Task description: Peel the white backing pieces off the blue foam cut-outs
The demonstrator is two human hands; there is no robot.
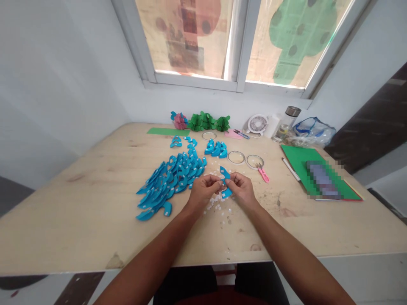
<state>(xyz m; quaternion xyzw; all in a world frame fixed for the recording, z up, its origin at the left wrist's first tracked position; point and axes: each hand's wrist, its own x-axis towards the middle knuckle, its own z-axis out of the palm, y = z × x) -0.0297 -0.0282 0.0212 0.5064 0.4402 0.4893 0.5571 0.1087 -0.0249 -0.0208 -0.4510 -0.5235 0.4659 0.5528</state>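
Between my two hands, above the middle of the wooden table (pixel 104 190), is a blue paper piece (pixel 225 173) with a small white patch. My right hand (pixel 242 189) pinches it between thumb and fingers. The fingertips of my left hand (pixel 205 189) are pressed together at its left edge; whether they hold a small scrap too is hard to tell. Small white paper bits (pixel 216 203) lie scattered beneath the hands. Left of them spreads a large pile of curved blue paper pieces (pixel 171 180), many with white patches.
Smaller blue groups (pixel 216 148) lie behind. Around them are tape rings (pixel 236 157), pink snips (pixel 263 173), a pen (pixel 291 169), green sheets (pixel 295 156), a fan (pixel 257 124), a bottle (pixel 286 123), a plastic bag (pixel 314 131) and green paper figures (pixel 206 121) near the wall.
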